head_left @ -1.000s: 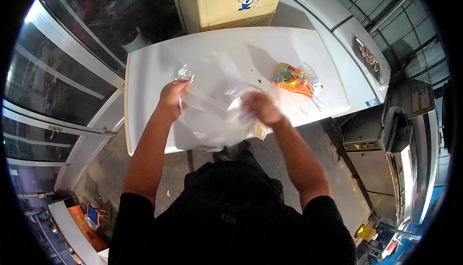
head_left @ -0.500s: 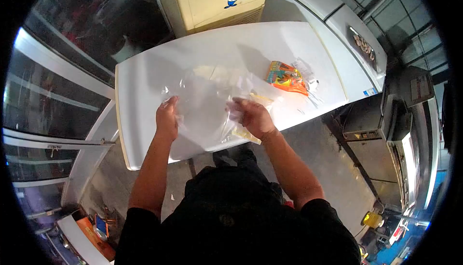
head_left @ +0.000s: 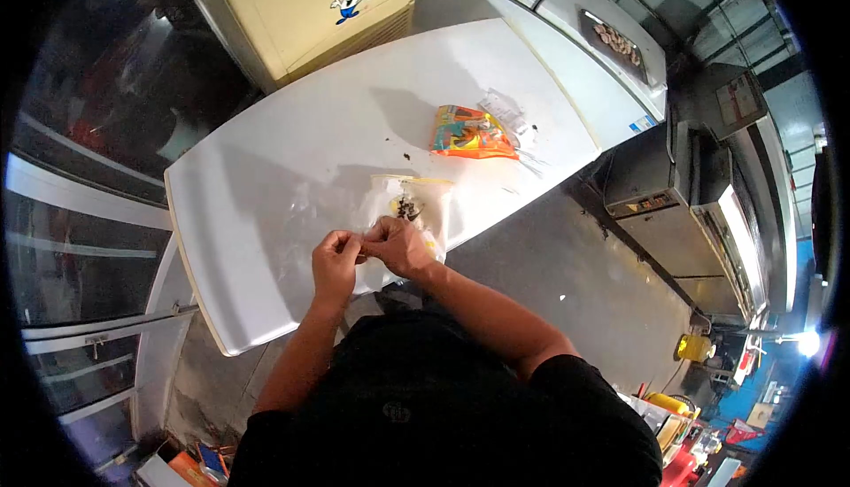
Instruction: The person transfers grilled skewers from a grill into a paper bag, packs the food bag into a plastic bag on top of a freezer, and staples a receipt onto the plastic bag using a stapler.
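Note:
My left hand [head_left: 336,261] and my right hand [head_left: 398,244] meet near the table's front edge. Fingertips of both are pinched together on what looks like a thin clear plastic bag [head_left: 297,230], its film faint against the white top. Just beyond my right hand lies a pale, see-through packet [head_left: 436,197] with a yellowish edge. Small dark bits [head_left: 407,209] show at its middle; whether they are inside it or on top, I cannot tell. My right hand and wrist hide part of this packet.
An orange and green printed bag [head_left: 474,133] lies on the white table [head_left: 266,159], beside a crumpled clear wrapper [head_left: 505,111]. A cream appliance [head_left: 310,9] stands behind. At the far right, a tray of food pieces [head_left: 615,42] rests on a white freezer [head_left: 567,9].
My hands were apart with clear plastic spread between them; now they are together, fingers pinched. The packet with dark bits has come into plain sight. The camera view has turned.

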### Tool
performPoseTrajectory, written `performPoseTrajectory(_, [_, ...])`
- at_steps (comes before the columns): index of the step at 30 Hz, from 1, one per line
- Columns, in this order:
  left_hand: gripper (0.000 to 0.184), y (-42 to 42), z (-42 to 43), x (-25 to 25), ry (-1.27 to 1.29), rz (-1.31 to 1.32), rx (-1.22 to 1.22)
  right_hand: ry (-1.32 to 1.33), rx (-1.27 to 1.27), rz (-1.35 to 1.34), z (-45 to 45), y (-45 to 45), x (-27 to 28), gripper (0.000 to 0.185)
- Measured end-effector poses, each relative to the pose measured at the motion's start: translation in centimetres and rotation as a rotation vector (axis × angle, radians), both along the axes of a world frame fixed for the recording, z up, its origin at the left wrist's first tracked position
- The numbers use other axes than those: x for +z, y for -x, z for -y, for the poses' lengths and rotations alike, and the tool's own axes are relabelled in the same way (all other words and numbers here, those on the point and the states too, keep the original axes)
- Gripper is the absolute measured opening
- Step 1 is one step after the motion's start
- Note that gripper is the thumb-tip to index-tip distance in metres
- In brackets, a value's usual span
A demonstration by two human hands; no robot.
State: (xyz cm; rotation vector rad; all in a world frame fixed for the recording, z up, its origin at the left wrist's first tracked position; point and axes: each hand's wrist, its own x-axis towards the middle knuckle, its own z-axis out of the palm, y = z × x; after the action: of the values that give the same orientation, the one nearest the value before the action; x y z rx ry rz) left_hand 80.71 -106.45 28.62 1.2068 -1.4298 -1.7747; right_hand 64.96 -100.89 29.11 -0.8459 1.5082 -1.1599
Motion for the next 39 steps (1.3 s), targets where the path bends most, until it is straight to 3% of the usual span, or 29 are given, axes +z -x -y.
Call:
performPoseTrajectory(2, [0.022, -0.5, -0.1, 0.6, 0.054, -0.042, -0.023, 0.012, 0.025, -0.035, -0.5, 0.5, -0.8, 0.026])
performPoseTrajectory(5, [0.012, -1.0, 1.7, 3.7, -0.374, -0.378, 0.47, -0.159, -0.254, 0.024, -0.1, 2.6, -1.7, 0.026])
performPoseTrajectory(6, [0.012, -2.2, 2.9, 2.9, -0.372, -0.376, 0.477, -0.129, -0.406, -0.016, -0.7, 3.8, -2.0, 0.022])
performPoseTrajectory(8, [0.012, -5.8, 5.8, 0.7, -0.541, -0.622, 0.644, -0.082, -0.453, 0.064, -1.7, 6.8, -2.7, 0.022])
performPoseTrajectory(9, [0.012, -5.8, 6.2, 0.9, -0.539, -0.622, 0.652, -0.085, -0.443, 0.059, -2.4, 8.0, -2.3, 0.022])
performPoseTrajectory(11, [0.012, -5.8, 7.0, 2.4, -0.116, -0.481, 0.531, 0.005, -0.375, 0.281, -3.8, 10.5, -2.0, 0.018])
performPoseTrajectory(12, [0.012, -5.8, 6.8, 3.7, -0.11, -0.481, 0.537, 0.192, -0.389, 0.445, -4.6, 11.5, -2.4, 0.016])
performPoseTrajectory(14, [0.015, -6.0, 5.8, 6.2, 0.146, -0.51, 0.224, 0.276, -0.4, 0.6, -5.1, 12.8, -0.9, 0.016])
performPoseTrajectory(15, [0.015, -6.2, 5.9, 5.4, 0.147, -0.508, 0.234, 0.271, -0.391, 0.602, -4.6, 12.6, -0.3, 0.016])
performPoseTrajectory(17, [0.023, -6.7, 5.8, 3.5, 0.417, 0.083, 0.397, 0.248, -0.405, 0.508, -2.9, 12.5, 0.7, 0.017])
performPoseTrajectory(18, [0.023, -7.0, 5.6, 3.2, 0.42, 0.086, 0.412, 0.307, -0.305, 0.429, -1.7, 12.4, 1.0, 0.017])
performPoseTrajectory(20, [0.047, -6.1, 5.3, 3.7, 1.17, 0.636, 0.427, 0.151, -0.216, 0.051, 1.1, 10.6, 4.2, 0.019])
performPoseTrajectory(21, [0.058, -4.9, 4.7, 4.8, 1.204, 0.619, 0.309, 0.115, -0.132, -0.059, 2.5, 9.9, 5.4, 0.019])
performPoseTrajectory(23, [0.065, -2.1, 3.2, 5.5, 1.116, 0.555, 0.054, 0.102, 0.052, -0.185, 4.8, 8.9, 6.3, 0.025])
performPoseTrajectory(24, [0.061, -0.8, 3.9, 5.3, 1.019, 0.497, -0.07, 0.103, 0.057, -0.188, 5.3, 8.8, 6.9, 0.025])
performPoseTrajectory(25, [0.043, -0.7, 5.3, 3.8, 0.743, 0.563, -0.085, 0.141, 0.133, -0.156, 5.8, 8.8, 7.6, 0.025])
performPoseTrajectory(26, [0.043, -1.1, 6.4, 4.0, 0.742, 0.56, -0.082, 0.174, 0.208, -0.123, 6.1, 8.8, 7.9, 0.026])
performPoseTrajectory(27, [0.033, -1.8, 7.4, 4.3, 0.793, 0.479, 0.072, 0.256, 0.123, -0.1, 5.9, 9.9, 6.5, 0.037])
performPoseTrajectory(28, [0.025, -2.2, 8.0, 4.8, 0.841, 0.391, 0.226, 0.194, -0.121, -0.354, 4.5, 9.7, 7.2, 0.054])
performPoseTrajectory(30, [0.019, -2.7, 7.9, 6.9, 0.787, 0.402, 0.431, -0.081, -0.42, -0.978, 1.2, 10.7, 0.6, 0.071])
performPoseTrajectory(32, [0.022, -2.6, 7.6, 7.6, 0.856, 0.374, 0.47, -0.298, -0.4, -1.081, -1.7, 8.8, -3.5, 0.068])
performPoseTrajectory(33, [0.022, -2.3, 6.9, 8.4, 0.624, 0.202, 0.447, -0.373, -0.389, -1.114, -2.3, 8.0, -4.1, 0.067])
performPoseTrajectory(34, [0.022, -1.7, 6.2, 9.1, 0.392, 0.033, 0.423, -0.483, -0.273, -0.901, -2.1, 7.6, -2.3, 0.067])
performPoseTrajectory(35, [0.025, -0.9, 5.8, 9.6, 0.372, -0.054, 0.402, -0.586, -0.157, -0.685, -2.1, 7.3, -1.2, 0.067])
performPoseTrajectory(36, [0.025, -0.4, 5.6, 10.2, 0.371, -0.053, 0.407, -0.586, -0.152, -0.686, -2.5, 7.4, -1.2, 0.067])
performPoseTrajectory(38, [0.029, 0.4, 5.9, 11.2, 0.126, -0.283, 0.397, -0.19, -0.269, -0.268, -3.4, 8.6, -0.9, 0.059])
performPoseTrajectory(39, [0.032, 0.5, 6.2, 10.4, 0.142, -0.261, 0.398, -0.153, -0.299, -0.171, -4.2, 9.8, -0.6, 0.051])
